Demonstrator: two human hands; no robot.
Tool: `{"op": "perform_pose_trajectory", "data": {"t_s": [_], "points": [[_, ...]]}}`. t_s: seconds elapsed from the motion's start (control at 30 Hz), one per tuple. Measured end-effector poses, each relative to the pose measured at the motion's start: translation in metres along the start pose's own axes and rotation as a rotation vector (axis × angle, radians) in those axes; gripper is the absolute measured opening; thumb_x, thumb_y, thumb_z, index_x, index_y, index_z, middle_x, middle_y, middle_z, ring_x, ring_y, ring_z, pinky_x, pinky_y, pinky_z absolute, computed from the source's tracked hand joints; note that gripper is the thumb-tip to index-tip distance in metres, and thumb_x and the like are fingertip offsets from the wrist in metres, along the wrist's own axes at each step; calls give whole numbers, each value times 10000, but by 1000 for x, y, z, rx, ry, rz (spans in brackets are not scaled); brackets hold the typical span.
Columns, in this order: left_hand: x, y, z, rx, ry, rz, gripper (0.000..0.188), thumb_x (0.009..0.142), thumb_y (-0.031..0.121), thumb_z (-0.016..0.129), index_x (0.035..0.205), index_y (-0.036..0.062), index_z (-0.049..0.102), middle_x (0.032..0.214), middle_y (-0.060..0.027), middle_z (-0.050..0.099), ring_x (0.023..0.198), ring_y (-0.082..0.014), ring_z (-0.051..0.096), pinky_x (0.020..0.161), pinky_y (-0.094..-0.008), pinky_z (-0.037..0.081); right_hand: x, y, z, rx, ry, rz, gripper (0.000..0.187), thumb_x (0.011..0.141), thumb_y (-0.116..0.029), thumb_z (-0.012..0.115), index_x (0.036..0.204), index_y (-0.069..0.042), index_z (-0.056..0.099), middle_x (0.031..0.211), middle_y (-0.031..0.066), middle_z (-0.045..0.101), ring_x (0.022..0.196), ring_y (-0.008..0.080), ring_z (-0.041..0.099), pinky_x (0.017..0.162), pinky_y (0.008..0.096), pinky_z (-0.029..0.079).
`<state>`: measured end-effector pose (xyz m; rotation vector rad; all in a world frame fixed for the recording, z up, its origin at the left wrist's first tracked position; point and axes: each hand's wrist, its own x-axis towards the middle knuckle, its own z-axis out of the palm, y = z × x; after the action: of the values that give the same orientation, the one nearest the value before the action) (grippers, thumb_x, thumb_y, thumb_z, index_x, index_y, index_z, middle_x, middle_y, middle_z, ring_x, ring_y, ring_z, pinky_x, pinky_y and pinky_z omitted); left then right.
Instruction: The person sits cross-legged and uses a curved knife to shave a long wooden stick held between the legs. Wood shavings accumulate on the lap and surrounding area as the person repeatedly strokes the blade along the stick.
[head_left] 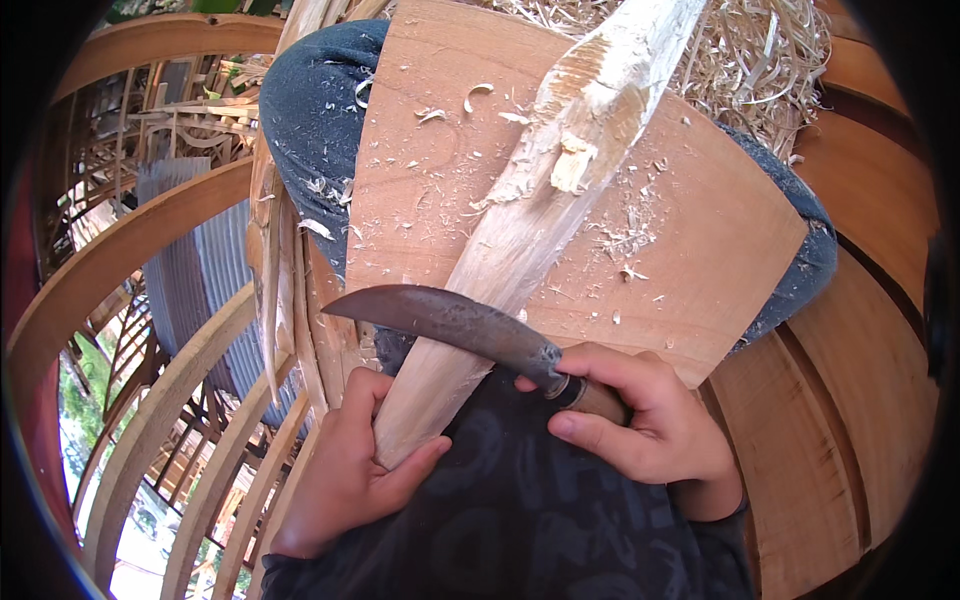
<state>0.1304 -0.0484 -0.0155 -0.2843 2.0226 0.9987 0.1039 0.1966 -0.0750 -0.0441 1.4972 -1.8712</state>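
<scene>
A long piece of pale wood [500,250] lies slantwise over a flat board [430,150] on my lap, its near end toward my body. My left hand [350,460] grips that near end, thumb along the top and fingers round the side. In my right hand [640,415] is the handle of a knife [450,320] with a broad, curved, dark blade. The blade crosses above the wood, its tip pointing left; whether it touches the wood I cannot tell. Farther up, the wood widens into a rough-cut part with a raised chip [573,163].
Curled shavings [755,60] are heaped beyond the board, and small chips are scattered on it. Wooden slats [800,450] run along the right. On the left are split wood lengths [285,290], a curved railing [130,240] and corrugated sheets [215,250].
</scene>
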Motion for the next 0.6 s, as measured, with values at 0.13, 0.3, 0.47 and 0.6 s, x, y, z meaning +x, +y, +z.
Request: {"op": "perform_pose_trajectory", "data": {"t_s": [0.13,0.3,0.47,0.6], "points": [[-3,-13,6,-46,49,78,447,772,180,738,1044,6,428,817,-157,598,698,-251,643,599,-321,481,1,-8,-11,200,292,122,318,848,-20,605,1148,45,523,1097,124,614,1018,181,576,877,297,441],[0,4,-2,-6,-15,-52,450,773,186,740,1043,6,429,809,-152,597,685,-237,637,598,-317,479,3,-8,-14,-17,-76,38,313,836,-8,610,1133,48,530,1083,130,617,1041,189,564,904,293,413],[0,-2,0,-33,15,37,450,775,188,738,1045,8,427,805,-151,606,690,-234,642,596,-307,482,0,-12,-15,187,417,109,361,819,5,626,1158,70,518,1093,167,602,1047,198,556,922,300,403],[1,5,-1,10,-15,-6,449,776,188,737,1046,9,426,818,-155,613,719,-236,648,606,-309,483,4,5,-5,-187,463,-134,379,795,25,648,1147,82,518,969,165,628,904,195,609,817,277,460]]}}
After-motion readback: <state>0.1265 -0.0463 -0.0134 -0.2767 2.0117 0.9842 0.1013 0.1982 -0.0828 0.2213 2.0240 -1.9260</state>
